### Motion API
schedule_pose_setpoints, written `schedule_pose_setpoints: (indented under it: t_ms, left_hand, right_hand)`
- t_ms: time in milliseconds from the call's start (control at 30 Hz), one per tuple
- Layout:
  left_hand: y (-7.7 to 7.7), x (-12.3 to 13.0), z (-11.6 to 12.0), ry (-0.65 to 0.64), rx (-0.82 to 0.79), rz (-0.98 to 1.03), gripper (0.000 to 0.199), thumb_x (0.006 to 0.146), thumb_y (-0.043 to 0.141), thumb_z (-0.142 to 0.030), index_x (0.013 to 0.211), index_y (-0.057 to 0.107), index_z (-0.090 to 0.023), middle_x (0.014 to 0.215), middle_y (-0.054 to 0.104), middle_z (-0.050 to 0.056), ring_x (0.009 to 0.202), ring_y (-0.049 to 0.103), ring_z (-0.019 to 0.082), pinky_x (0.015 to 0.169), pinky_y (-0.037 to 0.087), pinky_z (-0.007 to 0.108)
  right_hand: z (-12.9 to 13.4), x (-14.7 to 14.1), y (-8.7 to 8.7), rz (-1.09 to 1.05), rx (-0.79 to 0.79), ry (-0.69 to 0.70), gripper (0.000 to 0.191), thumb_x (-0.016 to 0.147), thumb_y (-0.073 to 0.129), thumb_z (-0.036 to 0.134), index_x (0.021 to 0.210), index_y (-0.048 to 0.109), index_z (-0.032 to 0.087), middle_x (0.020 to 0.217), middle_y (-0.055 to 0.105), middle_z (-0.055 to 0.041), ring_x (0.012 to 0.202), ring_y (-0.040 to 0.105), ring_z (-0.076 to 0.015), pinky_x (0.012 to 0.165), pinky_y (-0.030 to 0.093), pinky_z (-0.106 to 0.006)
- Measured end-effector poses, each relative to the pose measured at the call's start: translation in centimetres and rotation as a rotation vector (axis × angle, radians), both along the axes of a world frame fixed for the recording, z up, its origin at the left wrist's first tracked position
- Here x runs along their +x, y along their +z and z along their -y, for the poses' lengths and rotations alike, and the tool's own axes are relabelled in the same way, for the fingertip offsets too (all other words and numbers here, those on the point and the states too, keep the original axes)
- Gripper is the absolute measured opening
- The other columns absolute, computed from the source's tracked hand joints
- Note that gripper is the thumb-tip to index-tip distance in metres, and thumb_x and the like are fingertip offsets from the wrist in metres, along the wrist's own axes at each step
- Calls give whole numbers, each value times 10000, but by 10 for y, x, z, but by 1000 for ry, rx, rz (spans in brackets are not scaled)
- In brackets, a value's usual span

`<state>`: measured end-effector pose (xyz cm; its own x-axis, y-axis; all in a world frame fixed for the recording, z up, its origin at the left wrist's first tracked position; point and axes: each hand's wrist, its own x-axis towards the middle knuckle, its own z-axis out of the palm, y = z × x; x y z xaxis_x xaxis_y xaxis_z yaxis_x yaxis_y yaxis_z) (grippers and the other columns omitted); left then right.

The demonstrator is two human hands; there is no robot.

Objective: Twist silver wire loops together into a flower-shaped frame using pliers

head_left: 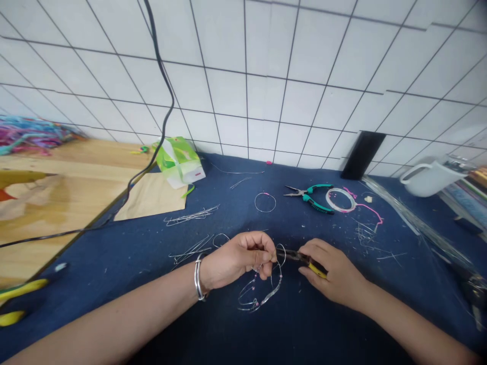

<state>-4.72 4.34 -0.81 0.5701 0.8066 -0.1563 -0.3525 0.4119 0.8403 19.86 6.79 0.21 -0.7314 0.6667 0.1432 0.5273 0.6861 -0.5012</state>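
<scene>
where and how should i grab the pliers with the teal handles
Grip the teal pliers by both handles, probably from above and the near side. They lie flat, pointing left, with the handles spread to the right, so a palm could close around both; the white ring by the handle ends makes coming straight from the right awkward.

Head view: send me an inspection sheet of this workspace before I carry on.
Surface: dark blue cloth, dotted with small scraps.
Items in use: beaded wire piece; yellow-handled pliers.
Clutter: loose wires, teal-handled pliers, green packet.
Hands: left hand pinches the beaded wire piece; right hand holds the yellow-handled pliers.
Cables: black cable passes before the wall, leaving at the left edge.
Surroundings: white tiled wall behind; white mug at right.
</scene>
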Motion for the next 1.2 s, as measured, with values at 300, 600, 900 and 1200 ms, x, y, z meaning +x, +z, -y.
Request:
schedule_pose_setpoints:
  t_ms: [300, 600, 900, 1200]
  left_hand:
    - [-1, 3, 2, 6, 13, 68, 47, 820, 555, -114, 853, 524, -126, 700, 590, 30, 598, 564, 100, 595, 419, 241]
    - [0, 3, 3, 4, 18, 55, 41, 810, 559, -112, 828, 525, -126, 649, 584, 14, 548, 545, 79, 506, 356, 185]
    - [-1, 1, 2, -36, -57, 76, 53, 804, 572, -143, 851, 563, -120, 772, 599, 37, 558, 570, 86, 544, 421, 219]
    - [-4, 0, 1, -23, -66, 49, 98, 787, 608, -163, 865, 582, -111, 734, 593, 27, 549, 582, 89, 544, 444, 220]
  right_hand:
    - [4, -4, 1, 9, -7, 15, 244, 797, 519, 210, 1040, 504, 196, 986, 527, -65, 884, 513, -156, 793, 451, -317]
    - [3, -4, -1, 15, 65, 46, 204, 828, 483, 219, 1028, 521, 201, 940, 562, -60, 847, 531, -153, 761, 469, -318]
    - [0, -1, -2, 26, 143, 57, 183, 857, 474, 255, 1019, 527, 187, 863, 594, -48, 763, 556, -134, 693, 478, -277]
    - [1, 0, -3, 15, 181, 35, 192, 854, 485, 248, 1032, 527, 189, 837, 586, -36, 730, 551, -122, 664, 472, -260]
